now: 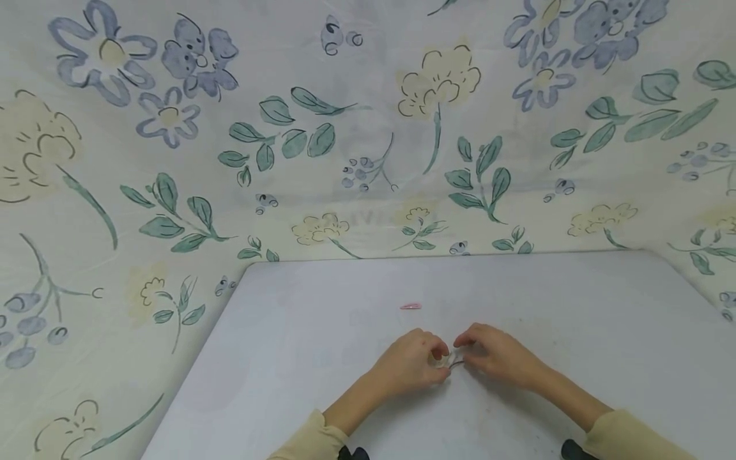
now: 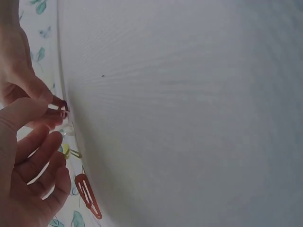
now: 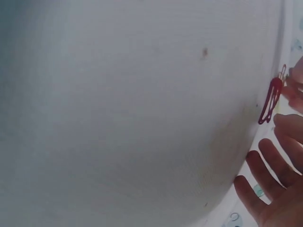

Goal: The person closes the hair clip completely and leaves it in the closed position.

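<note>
My left hand [image 1: 411,361] and right hand [image 1: 500,354] meet low over the white table, fingertips almost together. Between them is a dark red snap hair clip [image 3: 271,100], only a thin dark line in the head view. Left thumb and fingers pinch at it, while the right thumb and finger grip near its other side; fingers partly hide the contact. In the left wrist view, the left hand's other fingers [image 2: 54,184] are loosely bent. A small yellow-green clip [image 2: 71,151] shows just beyond them. Farther off lies a red-pink snap hair clip [image 1: 411,306].
The white table [image 1: 316,306] runs back to a wall covering [image 1: 368,128] printed with flowers and leaves. Small specks [image 3: 205,53] mark the tabletop. Pale yellow sleeves [image 1: 322,441] cover the forearms, with dark objects [image 1: 353,453] by the cuffs.
</note>
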Available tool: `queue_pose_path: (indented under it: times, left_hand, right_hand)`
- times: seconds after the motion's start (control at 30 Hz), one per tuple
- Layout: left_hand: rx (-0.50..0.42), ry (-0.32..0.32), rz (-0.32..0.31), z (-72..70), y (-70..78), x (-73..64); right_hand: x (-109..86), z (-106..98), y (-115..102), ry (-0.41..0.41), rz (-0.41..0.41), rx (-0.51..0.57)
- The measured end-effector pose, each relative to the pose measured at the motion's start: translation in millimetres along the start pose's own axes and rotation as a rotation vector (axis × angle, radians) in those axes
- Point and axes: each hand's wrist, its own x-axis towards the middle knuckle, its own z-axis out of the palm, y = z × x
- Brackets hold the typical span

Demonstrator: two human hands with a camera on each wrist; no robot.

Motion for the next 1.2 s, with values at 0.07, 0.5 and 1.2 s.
queue_pose_path:
  times: [0.07,0.5,1.2]
  left_hand:
    - [0.024,0.004,-0.001,1.4,0.4,0.1]
    - [0.090,-0.003,0.038,3.4,1.5,-0.3]
    - [0.018,0.048,0.003,-0.3,-1.9,0.9]
  right_hand:
    - [-1.0,2.0,-0.2,-0.002,-0.004,-0.023]
    - [-2.6,10.9,-1.2,0.042,-0.044,-0.145]
    - [-4.3,9.4,-5.7,0.041,-0.025,-0.130]
